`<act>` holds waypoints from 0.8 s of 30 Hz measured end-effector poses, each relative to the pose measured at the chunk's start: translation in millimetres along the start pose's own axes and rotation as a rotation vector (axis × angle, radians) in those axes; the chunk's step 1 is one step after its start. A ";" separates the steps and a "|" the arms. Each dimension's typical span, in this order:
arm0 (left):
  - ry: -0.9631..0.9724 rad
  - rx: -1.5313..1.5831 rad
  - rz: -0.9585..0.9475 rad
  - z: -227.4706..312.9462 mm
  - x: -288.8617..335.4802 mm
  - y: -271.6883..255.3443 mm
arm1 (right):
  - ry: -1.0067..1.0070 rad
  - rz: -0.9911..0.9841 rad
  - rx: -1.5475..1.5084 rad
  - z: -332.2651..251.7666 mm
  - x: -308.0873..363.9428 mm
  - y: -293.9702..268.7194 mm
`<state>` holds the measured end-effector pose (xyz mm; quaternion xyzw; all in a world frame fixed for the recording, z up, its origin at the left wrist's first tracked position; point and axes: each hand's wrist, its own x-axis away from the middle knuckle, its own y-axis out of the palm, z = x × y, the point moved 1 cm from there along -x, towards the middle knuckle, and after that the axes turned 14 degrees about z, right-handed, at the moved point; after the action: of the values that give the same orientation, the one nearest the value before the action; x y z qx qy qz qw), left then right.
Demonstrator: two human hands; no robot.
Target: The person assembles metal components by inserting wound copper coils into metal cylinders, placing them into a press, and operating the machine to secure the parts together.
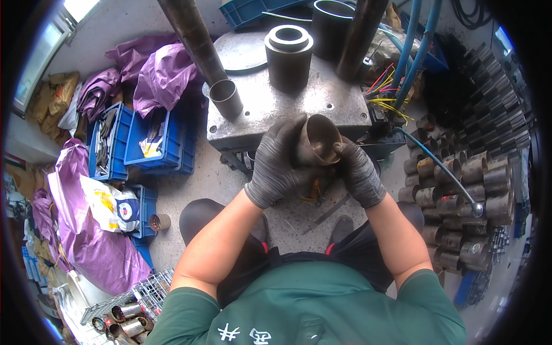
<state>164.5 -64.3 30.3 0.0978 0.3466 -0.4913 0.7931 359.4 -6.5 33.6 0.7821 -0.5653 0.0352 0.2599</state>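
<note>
A short, wide metal sleeve (316,150) is held up in front of the press table's near edge, its open end tilted toward the upper right. My left hand (275,164), in a dark grey work glove, is closed around its left side. On the other side, my right hand (361,171), gloved alike, grips the sleeve's rim with thumb and fingers. Some fingertips are hidden behind the sleeve. Beyond it on the metal table (259,123) stand a similar upright sleeve (226,100) and a thick stepped cylinder (289,63).
Two steel columns (195,40) rise from the table. Many metal sleeves (454,195) are stacked at the right, with a ball-ended lever (476,208) in front. Blue crates (155,141) and purple sheeting (95,247) lie at the left. A wire basket (152,296) stands at the lower left.
</note>
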 end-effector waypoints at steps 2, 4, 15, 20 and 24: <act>0.123 -0.153 -0.010 10.8 -3.3 -4.6 | 0.022 -0.019 -0.062 2.6 -1.5 -0.5; 0.264 -0.163 0.075 6.9 -5.3 -10.1 | 0.099 -0.046 -0.175 11.9 -7.0 -9.5; -0.374 0.053 0.432 -13.8 9.8 -12.0 | 0.369 -0.235 -0.671 34.1 -25.8 -30.8; -0.878 0.484 0.179 -16.1 12.9 -2.6 | 0.334 -0.102 -0.622 38.5 -23.7 -19.3; -0.890 0.557 0.088 -11.9 14.4 4.8 | 0.342 -0.061 -0.584 43.7 -24.0 -18.6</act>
<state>167.2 -66.2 11.3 0.1013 -0.1717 -0.5252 0.8273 357.1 -1.0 -19.3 0.6739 -0.4760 -0.0053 0.5650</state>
